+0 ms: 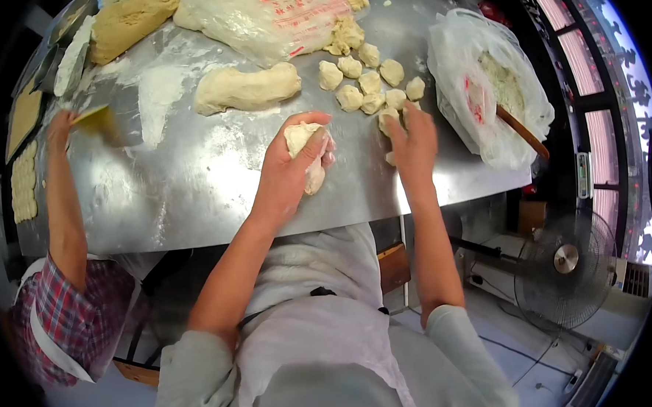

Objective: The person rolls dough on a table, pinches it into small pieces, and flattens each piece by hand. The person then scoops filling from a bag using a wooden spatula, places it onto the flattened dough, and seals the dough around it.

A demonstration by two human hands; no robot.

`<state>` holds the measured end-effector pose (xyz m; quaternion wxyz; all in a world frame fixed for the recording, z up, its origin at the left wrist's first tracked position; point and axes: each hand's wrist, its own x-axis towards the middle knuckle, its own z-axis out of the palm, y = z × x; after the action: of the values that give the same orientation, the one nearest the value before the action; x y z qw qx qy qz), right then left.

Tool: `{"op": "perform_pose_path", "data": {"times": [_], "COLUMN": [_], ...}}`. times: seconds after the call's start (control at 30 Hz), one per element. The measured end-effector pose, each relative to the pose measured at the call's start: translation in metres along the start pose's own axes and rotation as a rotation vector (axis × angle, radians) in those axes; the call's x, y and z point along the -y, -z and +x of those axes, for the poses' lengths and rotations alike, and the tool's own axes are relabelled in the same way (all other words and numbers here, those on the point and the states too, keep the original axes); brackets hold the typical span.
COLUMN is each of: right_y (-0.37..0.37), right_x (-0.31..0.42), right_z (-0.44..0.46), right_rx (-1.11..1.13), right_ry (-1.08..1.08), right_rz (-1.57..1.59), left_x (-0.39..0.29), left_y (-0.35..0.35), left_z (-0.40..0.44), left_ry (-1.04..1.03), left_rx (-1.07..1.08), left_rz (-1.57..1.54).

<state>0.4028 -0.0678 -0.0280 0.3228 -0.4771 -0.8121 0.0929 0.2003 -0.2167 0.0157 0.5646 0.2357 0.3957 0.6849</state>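
left hand (283, 165) wrapped round a dough lump (300, 136) over the steel table (134, 206) | right hand (416, 143) at the near dough pieces (370, 82) — can't tell its grip from here | risk: crowded pieces might stick, dragging neighbours

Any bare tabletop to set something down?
Roomiest: steel tabletop between left hand, dough log and its near edge. Smaller: gap between left hand and right hand. Crowded: dough balls at the right hand; white bag beside them.
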Motion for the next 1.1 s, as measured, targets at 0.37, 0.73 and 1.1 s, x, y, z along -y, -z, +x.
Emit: {"op": "perform_pose_path", "data": {"times": [0.37, 0.73, 1.1], "right_y": [0.035, 0.045, -0.036], "right_x": [0.102, 0.113, 0.075], "right_z": [-0.032, -0.023, 0.021], "right_rx": [0.628, 0.412, 0.166], "right_ry": [-0.387, 0.183, -0.145], "right_rz": [0.944, 0.405, 0.209], "left_x": [0.012, -0.002, -0.008], "left_y": [-0.003, -0.002, -0.008], "left_z": [-0.018, -0.021, -0.044], "left_ry": [0.23, 0.139, -0.209], "left_rx": [0.055, 0.168, 0.091], "left_rz": [0.127, 0.838, 0.789]}}
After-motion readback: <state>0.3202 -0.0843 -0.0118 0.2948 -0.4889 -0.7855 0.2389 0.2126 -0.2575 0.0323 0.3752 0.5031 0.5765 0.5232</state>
